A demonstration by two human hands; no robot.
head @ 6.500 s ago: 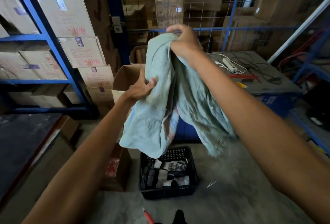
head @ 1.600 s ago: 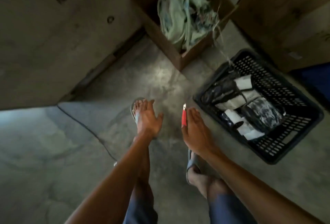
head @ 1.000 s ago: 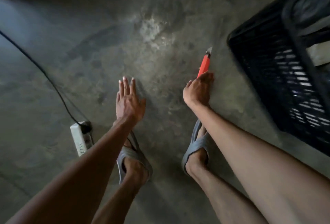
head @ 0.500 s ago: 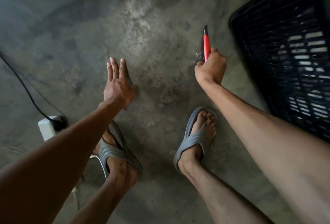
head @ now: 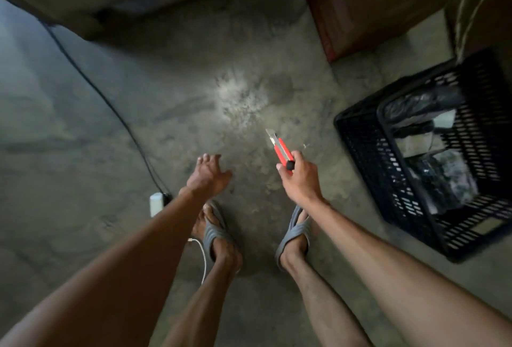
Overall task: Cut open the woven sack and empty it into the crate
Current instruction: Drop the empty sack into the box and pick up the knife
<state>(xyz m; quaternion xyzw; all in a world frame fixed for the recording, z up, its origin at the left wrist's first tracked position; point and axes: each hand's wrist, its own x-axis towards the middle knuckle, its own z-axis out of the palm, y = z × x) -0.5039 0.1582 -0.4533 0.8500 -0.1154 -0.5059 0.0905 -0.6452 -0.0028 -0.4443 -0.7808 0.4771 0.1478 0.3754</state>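
Though blurry, black slotted crate (head: 368, 152), packets (head: 443, 177) inside

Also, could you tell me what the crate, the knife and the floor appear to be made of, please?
The crate is likely moulded black plastic with a matte finish, judging by its regular slotted lattice walls. The knife has a red body that looks like glossy plastic and a pale, shiny blade that seems to be metal. The floor appears to be bare concrete: rough, mottled grey, with a scuffed pale patch.

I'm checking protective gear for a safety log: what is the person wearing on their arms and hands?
No gloves on the left hand or right hand; the left forearm and right forearm show no sleeve, watch or band.
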